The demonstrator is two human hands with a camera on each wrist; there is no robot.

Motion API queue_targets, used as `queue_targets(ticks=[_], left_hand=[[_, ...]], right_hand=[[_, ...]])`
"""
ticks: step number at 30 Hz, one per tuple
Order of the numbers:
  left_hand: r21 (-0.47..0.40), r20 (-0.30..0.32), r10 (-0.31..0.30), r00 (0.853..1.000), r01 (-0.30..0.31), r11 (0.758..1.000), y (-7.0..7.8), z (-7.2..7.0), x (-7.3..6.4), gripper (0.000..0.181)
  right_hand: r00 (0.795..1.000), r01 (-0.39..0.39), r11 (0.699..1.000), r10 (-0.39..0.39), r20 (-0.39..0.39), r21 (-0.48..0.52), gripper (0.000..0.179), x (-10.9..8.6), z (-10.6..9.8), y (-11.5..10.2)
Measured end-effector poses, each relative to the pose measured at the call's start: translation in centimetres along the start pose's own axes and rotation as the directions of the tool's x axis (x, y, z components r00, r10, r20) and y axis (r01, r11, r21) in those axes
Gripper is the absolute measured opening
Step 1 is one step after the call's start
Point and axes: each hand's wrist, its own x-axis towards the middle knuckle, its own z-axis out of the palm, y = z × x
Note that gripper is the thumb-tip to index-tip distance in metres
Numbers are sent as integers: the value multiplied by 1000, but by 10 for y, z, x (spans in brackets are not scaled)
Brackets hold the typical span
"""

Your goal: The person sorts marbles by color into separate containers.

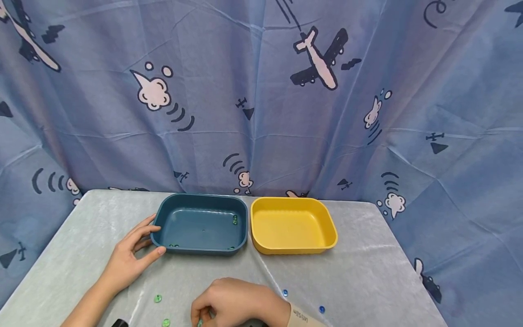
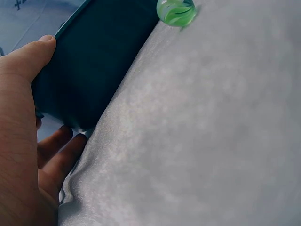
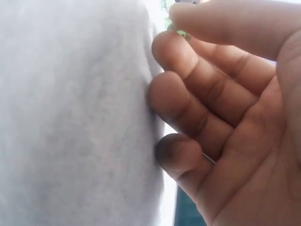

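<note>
My left hand (image 1: 130,261) grips the left end of a dark teal plastic box (image 1: 200,249), thumb at its near corner and fingers at its left rim. Several green marbles lie in that box, among them a pair of marbles (image 1: 234,220) on the right. Lower down, my right hand (image 1: 229,302) bends over the table with curled fingers. Between its thumb and index finger it pinches a green marble (image 3: 181,33), mostly hidden by the fingers. On the cloth nearby lie a green swirled marble (image 2: 176,12) and another green marble (image 1: 165,322).
A yellow box (image 1: 294,250) stands just right of the teal one. Two blue marbles, one marble (image 1: 285,293) nearer the wrist and one marble (image 1: 322,309) farther right, lie on the pale tablecloth (image 1: 367,281). Behind the table hangs a blue curtain (image 1: 229,91) with airplane prints.
</note>
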Motion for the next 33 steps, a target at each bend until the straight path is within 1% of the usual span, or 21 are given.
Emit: queue_targets(ticks=[4,9,13,18,22,29,33], left_hand=[[2,-1,2,1000,-2,1000,0,0,0,50],[5,-3,2,1000,-2,1000,0,0,0,50],[4,-3,5,1000,-5,1000,0,1,0,50],[1,-3,9,1000,-9,1000,0,1,0,50],[1,-4,7,1000,-7,1000,0,1,-1,50],[0,0,1,1000,-1,1000,-1,0,-1,50],[4,-1,1,1000,-1,1000,-1,1,0,50]], right_hand=[[1000,19,1000,-19,-13,5,7,-1,-2,1],[998,37,999,-37,-45,-14,8,-2,-5,-2],[992,63,997,-68,-106,-47,8,-5,-9,-5],[975,82,994,-96,-201,-75,10,-8,-14,-5],[962,68,996,-81,-262,-60,11,-10,-19,-4],[929,63,996,-81,-361,-61,13,-14,-26,-5],[912,36,998,-50,-407,-41,13,-17,-31,-5]])
